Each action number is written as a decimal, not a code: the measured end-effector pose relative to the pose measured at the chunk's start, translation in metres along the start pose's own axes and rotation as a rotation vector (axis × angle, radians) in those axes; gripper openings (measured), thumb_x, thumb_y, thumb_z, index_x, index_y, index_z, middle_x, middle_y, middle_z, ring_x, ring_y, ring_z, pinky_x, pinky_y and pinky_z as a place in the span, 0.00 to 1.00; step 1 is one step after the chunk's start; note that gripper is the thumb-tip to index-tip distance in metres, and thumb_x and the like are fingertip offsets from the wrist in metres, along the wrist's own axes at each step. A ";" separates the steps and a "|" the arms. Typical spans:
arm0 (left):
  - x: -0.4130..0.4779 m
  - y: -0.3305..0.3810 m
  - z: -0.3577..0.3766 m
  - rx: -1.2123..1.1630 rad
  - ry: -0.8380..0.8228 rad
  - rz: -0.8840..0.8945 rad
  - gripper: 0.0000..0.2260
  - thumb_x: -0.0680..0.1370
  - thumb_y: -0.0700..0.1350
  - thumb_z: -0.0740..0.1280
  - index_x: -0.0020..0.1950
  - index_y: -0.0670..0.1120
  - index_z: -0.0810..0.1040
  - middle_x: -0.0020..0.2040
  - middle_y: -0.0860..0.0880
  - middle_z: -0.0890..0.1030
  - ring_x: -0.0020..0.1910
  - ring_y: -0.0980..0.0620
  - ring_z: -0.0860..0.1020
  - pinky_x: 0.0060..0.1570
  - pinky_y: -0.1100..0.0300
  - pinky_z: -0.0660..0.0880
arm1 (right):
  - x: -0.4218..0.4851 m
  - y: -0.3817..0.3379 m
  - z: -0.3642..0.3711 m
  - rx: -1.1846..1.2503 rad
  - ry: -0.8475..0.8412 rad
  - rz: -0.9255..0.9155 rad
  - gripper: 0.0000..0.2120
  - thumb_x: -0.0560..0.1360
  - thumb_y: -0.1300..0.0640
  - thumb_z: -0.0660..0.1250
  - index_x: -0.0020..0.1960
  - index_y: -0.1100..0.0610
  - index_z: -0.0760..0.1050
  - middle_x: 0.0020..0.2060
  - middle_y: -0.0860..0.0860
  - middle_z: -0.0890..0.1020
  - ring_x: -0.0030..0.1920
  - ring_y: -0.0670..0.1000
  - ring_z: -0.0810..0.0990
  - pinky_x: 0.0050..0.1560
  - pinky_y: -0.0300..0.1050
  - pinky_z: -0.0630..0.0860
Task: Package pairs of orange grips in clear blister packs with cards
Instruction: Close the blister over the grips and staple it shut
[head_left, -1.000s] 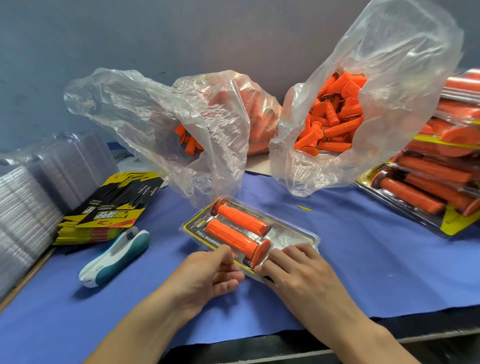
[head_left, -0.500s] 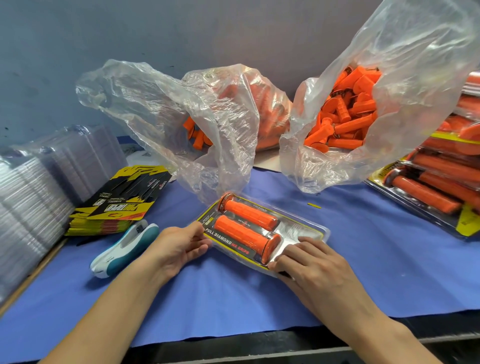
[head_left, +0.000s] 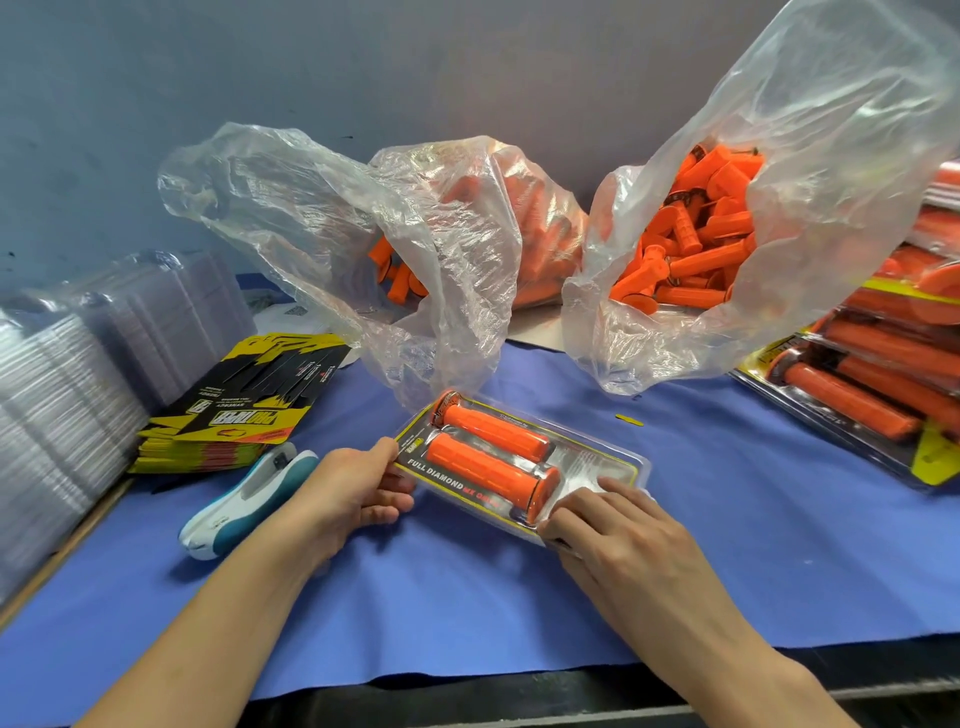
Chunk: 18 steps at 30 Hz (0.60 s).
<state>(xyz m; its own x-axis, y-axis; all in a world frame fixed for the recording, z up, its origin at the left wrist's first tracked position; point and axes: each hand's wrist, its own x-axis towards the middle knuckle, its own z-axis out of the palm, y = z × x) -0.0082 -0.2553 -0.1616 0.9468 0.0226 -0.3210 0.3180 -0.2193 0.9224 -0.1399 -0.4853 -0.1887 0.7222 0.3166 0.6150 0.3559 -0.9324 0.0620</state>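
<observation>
A clear blister pack (head_left: 597, 462) lies on the blue cloth at the centre, holding two orange grips (head_left: 488, 449) over a black and yellow card. My left hand (head_left: 353, 493) grips the pack's left end, thumb on top and fingers curled under the edge. My right hand (head_left: 613, 535) presses with straight fingers on the pack's near right corner.
Two clear bags of loose orange grips, one left (head_left: 467, 244) and one right (head_left: 696, 249), stand behind the pack. Finished packs (head_left: 872, 384) pile at the right. A card stack (head_left: 244, 405), a white and teal stapler (head_left: 244, 499) and stacked empty blisters (head_left: 78, 384) sit left.
My left hand slid from the pack's near edge to its left end and took hold there. My right hand stayed pressing on the near right corner.
</observation>
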 end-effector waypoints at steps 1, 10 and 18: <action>0.001 0.000 -0.002 0.021 -0.009 0.002 0.14 0.81 0.44 0.60 0.41 0.39 0.79 0.28 0.48 0.82 0.22 0.55 0.78 0.21 0.67 0.72 | 0.000 0.000 -0.001 0.025 -0.021 0.003 0.11 0.71 0.60 0.75 0.43 0.50 0.75 0.40 0.46 0.76 0.40 0.51 0.77 0.46 0.42 0.74; 0.013 -0.002 -0.017 0.135 -0.169 0.063 0.10 0.81 0.44 0.63 0.48 0.40 0.81 0.35 0.47 0.78 0.28 0.56 0.72 0.25 0.65 0.73 | -0.001 0.014 -0.011 0.198 -0.105 0.018 0.06 0.75 0.58 0.71 0.43 0.49 0.77 0.39 0.44 0.78 0.40 0.50 0.78 0.29 0.47 0.76; 0.016 -0.003 -0.012 0.176 -0.140 0.056 0.13 0.82 0.49 0.63 0.46 0.42 0.79 0.33 0.47 0.79 0.26 0.54 0.74 0.23 0.62 0.72 | -0.003 0.015 -0.008 0.205 -0.084 0.044 0.07 0.75 0.58 0.73 0.43 0.50 0.76 0.41 0.45 0.78 0.39 0.50 0.78 0.30 0.46 0.75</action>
<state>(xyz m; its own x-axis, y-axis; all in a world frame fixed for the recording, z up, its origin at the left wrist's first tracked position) 0.0062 -0.2421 -0.1671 0.9427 -0.1276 -0.3083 0.2398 -0.3834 0.8919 -0.1411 -0.5017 -0.1829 0.7835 0.2975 0.5455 0.4296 -0.8937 -0.1297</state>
